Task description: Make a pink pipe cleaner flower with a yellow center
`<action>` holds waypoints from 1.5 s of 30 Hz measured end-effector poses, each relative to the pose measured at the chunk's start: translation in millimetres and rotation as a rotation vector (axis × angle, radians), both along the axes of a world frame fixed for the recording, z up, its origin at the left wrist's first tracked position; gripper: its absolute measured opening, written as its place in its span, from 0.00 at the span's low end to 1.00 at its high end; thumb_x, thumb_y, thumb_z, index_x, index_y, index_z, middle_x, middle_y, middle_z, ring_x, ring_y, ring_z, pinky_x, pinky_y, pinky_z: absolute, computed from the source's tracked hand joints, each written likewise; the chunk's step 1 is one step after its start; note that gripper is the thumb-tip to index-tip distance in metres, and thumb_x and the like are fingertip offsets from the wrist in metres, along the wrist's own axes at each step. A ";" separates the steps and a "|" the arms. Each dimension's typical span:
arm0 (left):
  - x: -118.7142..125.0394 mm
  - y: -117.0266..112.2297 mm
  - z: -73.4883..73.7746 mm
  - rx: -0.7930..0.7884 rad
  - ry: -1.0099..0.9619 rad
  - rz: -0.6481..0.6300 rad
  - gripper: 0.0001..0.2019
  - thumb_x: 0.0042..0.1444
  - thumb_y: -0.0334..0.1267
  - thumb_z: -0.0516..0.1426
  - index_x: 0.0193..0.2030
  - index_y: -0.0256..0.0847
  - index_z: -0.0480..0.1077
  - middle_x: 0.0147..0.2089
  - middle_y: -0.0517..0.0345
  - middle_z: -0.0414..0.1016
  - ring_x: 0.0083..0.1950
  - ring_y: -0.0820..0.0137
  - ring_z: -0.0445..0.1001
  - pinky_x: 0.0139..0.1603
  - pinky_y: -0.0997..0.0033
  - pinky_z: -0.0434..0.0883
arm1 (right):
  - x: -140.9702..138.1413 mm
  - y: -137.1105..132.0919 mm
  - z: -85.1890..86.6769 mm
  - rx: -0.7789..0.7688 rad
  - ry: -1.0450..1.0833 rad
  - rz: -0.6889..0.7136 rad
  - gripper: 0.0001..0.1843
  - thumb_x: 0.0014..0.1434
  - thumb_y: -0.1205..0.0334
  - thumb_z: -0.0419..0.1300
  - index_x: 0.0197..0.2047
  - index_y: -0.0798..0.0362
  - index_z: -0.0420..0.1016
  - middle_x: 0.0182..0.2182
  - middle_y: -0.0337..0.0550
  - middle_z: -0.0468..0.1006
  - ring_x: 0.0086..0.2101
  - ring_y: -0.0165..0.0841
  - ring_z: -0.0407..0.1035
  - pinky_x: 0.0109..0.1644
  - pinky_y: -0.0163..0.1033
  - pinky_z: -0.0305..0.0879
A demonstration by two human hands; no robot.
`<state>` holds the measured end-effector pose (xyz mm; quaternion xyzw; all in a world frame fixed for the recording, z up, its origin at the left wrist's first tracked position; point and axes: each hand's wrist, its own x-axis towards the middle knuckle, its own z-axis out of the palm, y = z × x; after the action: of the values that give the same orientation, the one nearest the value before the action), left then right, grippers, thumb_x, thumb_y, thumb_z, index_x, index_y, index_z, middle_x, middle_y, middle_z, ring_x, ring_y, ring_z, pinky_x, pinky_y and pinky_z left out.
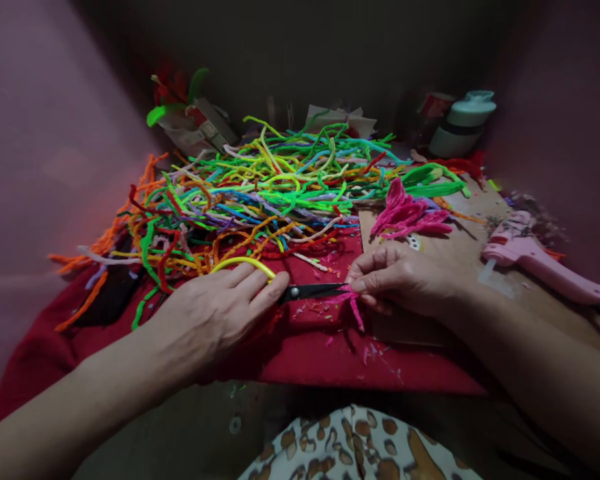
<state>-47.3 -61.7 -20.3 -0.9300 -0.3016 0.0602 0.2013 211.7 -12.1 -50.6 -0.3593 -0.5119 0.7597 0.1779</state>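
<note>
My left hand point(225, 310) grips yellow-handled scissors point(294, 293), whose dark blades point right and look nearly closed. At their tips is a pink pipe cleaner piece point(354, 308), pinched between the thumb and fingers of my right hand point(397, 277). Two strands of it hang below the fingers, and part is hidden behind the blades and fingertips. Beyond my right hand, a bunch of pink pipe cleaner loops point(410, 213) rests on a cardboard sheet point(420, 330). Pink fuzz and small clippings lie on the red cloth point(310, 353) under the scissors.
A large tangle of multicoloured pipe cleaners point(280, 193) covers the back and left. On the right sits a pink glue gun point(545, 260), nozzle toward my right arm. Green pipe cleaner loops point(430, 180) and a pale blue bottle point(464, 123) stand farther back. The cloth's front edge faces my lap.
</note>
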 end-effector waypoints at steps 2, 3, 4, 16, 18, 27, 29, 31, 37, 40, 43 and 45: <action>-0.8 -1.2 -1.1 -0.024 0.007 0.009 0.19 0.55 0.25 0.46 0.54 0.33 0.62 0.37 0.50 0.71 0.38 0.63 0.69 0.34 0.66 0.68 | 0.9 -0.2 -0.4 0.008 -0.011 0.029 0.10 0.45 0.64 0.61 0.18 0.59 0.68 0.12 0.35 0.67 0.12 0.20 0.55 0.16 0.28 0.48; -1.1 -1.8 -1.5 -0.033 0.007 0.015 0.19 0.55 0.26 0.46 0.54 0.33 0.61 0.37 0.50 0.71 0.38 0.63 0.69 0.34 0.67 0.67 | 1.3 -0.3 -0.7 0.016 -0.014 0.043 0.10 0.46 0.64 0.61 0.18 0.59 0.68 0.12 0.35 0.67 0.12 0.20 0.55 0.16 0.28 0.48; -1.4 -2.4 -1.6 -0.038 0.006 0.019 0.19 0.55 0.26 0.46 0.54 0.34 0.61 0.37 0.50 0.71 0.39 0.64 0.69 0.34 0.67 0.67 | 1.7 -0.5 -1.1 0.025 -0.018 0.056 0.10 0.46 0.64 0.61 0.18 0.59 0.68 0.12 0.35 0.66 0.12 0.20 0.55 0.16 0.28 0.48; -0.9 -6.3 6.6 -0.025 0.052 -0.029 0.21 0.54 0.26 0.45 0.55 0.36 0.62 0.36 0.49 0.70 0.37 0.62 0.68 0.34 0.64 0.66 | 4.1 0.4 -2.8 0.021 -0.088 0.164 0.10 0.46 0.63 0.60 0.19 0.58 0.68 0.13 0.34 0.65 0.13 0.21 0.55 0.16 0.28 0.49; 0.1 -6.7 7.8 -0.004 0.062 -0.040 0.21 0.54 0.25 0.44 0.55 0.36 0.62 0.36 0.49 0.70 0.37 0.62 0.68 0.33 0.63 0.66 | 4.8 0.5 -3.0 0.018 -0.094 0.177 0.09 0.46 0.63 0.60 0.19 0.58 0.68 0.13 0.34 0.65 0.13 0.21 0.55 0.16 0.28 0.49; 1.0 -7.9 7.7 0.037 0.046 -0.062 0.22 0.54 0.23 0.43 0.55 0.38 0.61 0.37 0.49 0.71 0.38 0.63 0.69 0.33 0.65 0.67 | 3.8 1.1 -4.3 -0.031 -0.100 0.177 0.08 0.45 0.64 0.61 0.19 0.58 0.68 0.12 0.34 0.65 0.12 0.20 0.55 0.14 0.27 0.49; -1.8 -7.0 4.9 0.013 0.050 -0.052 0.23 0.54 0.23 0.43 0.56 0.38 0.60 0.38 0.50 0.71 0.39 0.63 0.69 0.33 0.65 0.67 | 3.4 1.1 -3.9 -0.046 -0.100 0.176 0.08 0.44 0.65 0.60 0.18 0.58 0.68 0.12 0.34 0.65 0.11 0.20 0.55 0.14 0.27 0.50; -4.8 -5.8 2.2 -0.013 0.049 -0.054 0.23 0.54 0.24 0.44 0.57 0.39 0.60 0.38 0.50 0.71 0.39 0.63 0.69 0.32 0.66 0.67 | 3.2 0.8 -3.9 -0.055 -0.098 0.175 0.07 0.44 0.66 0.60 0.19 0.58 0.69 0.12 0.34 0.65 0.11 0.20 0.55 0.14 0.27 0.50; -6.8 -2.3 1.6 -0.040 0.007 -0.074 0.23 0.55 0.24 0.44 0.56 0.39 0.61 0.36 0.50 0.70 0.37 0.64 0.68 0.34 0.66 0.66 | 3.3 0.9 -4.6 -0.068 -0.101 0.165 0.05 0.43 0.66 0.60 0.20 0.58 0.70 0.11 0.34 0.65 0.11 0.21 0.55 0.14 0.27 0.50; -5.2 -1.2 2.0 -0.044 0.002 -0.079 0.22 0.54 0.24 0.45 0.56 0.39 0.62 0.36 0.50 0.70 0.36 0.64 0.68 0.35 0.65 0.66 | 3.7 1.6 -4.7 -0.065 -0.096 0.179 0.04 0.43 0.66 0.60 0.21 0.58 0.70 0.12 0.34 0.66 0.12 0.21 0.56 0.15 0.27 0.51; -5.2 -0.2 -1.1 -0.076 -0.007 -0.064 0.23 0.53 0.24 0.46 0.56 0.37 0.60 0.37 0.50 0.71 0.38 0.64 0.68 0.35 0.66 0.67 | 3.6 1.5 -5.1 -0.063 -0.090 0.182 0.04 0.43 0.66 0.60 0.21 0.58 0.70 0.12 0.34 0.66 0.12 0.21 0.56 0.15 0.27 0.52; -6.6 0.6 -4.4 -0.114 -0.050 -0.066 0.23 0.53 0.24 0.46 0.56 0.35 0.58 0.37 0.50 0.71 0.38 0.65 0.69 0.35 0.68 0.67 | 3.0 0.8 -5.5 -0.064 -0.080 0.171 0.05 0.43 0.66 0.60 0.21 0.58 0.70 0.12 0.34 0.66 0.12 0.21 0.57 0.15 0.27 0.52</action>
<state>-53.9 -61.1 -24.7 -0.9505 -0.2720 0.0474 0.1425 214.7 -11.3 -56.1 -0.3499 -0.5229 0.7731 0.0800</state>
